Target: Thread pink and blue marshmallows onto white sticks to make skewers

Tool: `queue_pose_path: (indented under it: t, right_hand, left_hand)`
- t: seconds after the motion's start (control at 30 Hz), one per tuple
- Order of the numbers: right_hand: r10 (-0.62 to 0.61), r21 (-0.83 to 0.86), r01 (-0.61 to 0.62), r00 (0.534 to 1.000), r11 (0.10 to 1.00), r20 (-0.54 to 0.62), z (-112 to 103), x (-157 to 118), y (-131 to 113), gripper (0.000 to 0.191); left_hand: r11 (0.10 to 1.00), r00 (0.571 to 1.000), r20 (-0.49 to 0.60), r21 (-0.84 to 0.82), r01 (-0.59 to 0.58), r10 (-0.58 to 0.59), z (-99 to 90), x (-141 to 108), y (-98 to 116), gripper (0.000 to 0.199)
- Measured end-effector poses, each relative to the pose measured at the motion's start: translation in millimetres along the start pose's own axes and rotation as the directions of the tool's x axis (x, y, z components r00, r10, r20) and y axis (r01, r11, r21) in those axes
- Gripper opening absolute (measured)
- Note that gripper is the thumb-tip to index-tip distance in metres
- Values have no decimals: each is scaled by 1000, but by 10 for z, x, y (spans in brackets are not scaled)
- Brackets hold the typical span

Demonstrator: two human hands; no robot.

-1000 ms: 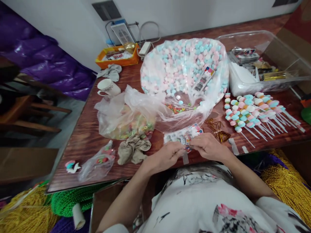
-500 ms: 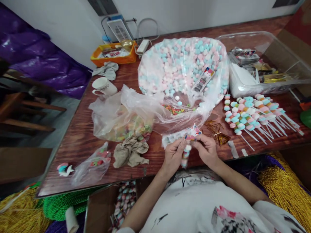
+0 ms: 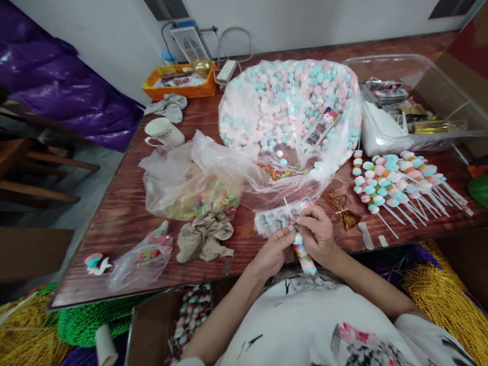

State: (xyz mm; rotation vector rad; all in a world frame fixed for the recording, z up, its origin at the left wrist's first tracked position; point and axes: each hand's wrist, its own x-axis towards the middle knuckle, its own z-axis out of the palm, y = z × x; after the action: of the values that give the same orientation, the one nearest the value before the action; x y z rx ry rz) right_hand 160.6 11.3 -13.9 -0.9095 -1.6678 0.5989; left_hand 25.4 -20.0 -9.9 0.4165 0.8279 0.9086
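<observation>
My left hand (image 3: 276, 250) and my right hand (image 3: 318, 234) meet near the table's front edge. Between them is a marshmallow skewer (image 3: 304, 258), its pink, white and blue pieces hanging toward me and its white stick pointing away. Both hands have their fingers closed at the skewer's neck, where a bit of printed wrapper shows; the fingertips partly hide what they grip. Just beyond lie printed plastic wrappers (image 3: 270, 219). Gold twist ties (image 3: 345, 211) are to the right of my right hand. Further right, several finished-looking skewers (image 3: 392, 180) lie in a pile.
A large clear bag of marshmallows (image 3: 282, 101) fills the table's middle. Left of it are a bag of colourful rings (image 3: 190, 188), a crumpled cloth (image 3: 206, 238), a mug (image 3: 163, 133) and an orange tray (image 3: 179, 91). A clear plastic bin (image 3: 419, 140) stands at the right.
The skewer has turned so its lower end swings to the right, and its white stick now shows beyond the fingers. My right hand has shifted slightly left, with fingers closed at the neck.
</observation>
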Motion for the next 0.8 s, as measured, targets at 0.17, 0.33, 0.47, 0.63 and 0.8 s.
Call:
queue_pose_path:
  t: [0.17, 0.33, 0.47, 0.63, 0.8]
  right_hand:
    - [-73, -36, 71, 997, 997, -40, 72, -30, 24, 31]
    - [-201, -195, 222, 972, 955, 122, -156, 21, 53, 47]
    - [-390, -207, 548, 768, 810, 508, -367, 113, 100, 37]
    - [-588, -128, 810, 515, 573, 624, -344, 221, 116, 22]
    - [-501, -146, 821, 466, 552, 729, -281, 237, 67, 17]
  left_hand:
    - [996, 993, -111, -75, -44, 35, 8, 54, -48, 28]
    - [998, 994, -96, -15, -58, 57, -18, 34, 19, 24]
    - [994, 996, 68, 102, 48, -55, -136, -55, 163, 29]
    - [907, 923, 245, 374, 193, -297, -325, -126, 263, 37]
    - [752, 904, 209, 638, 162, -372, -373, -139, 395, 41]
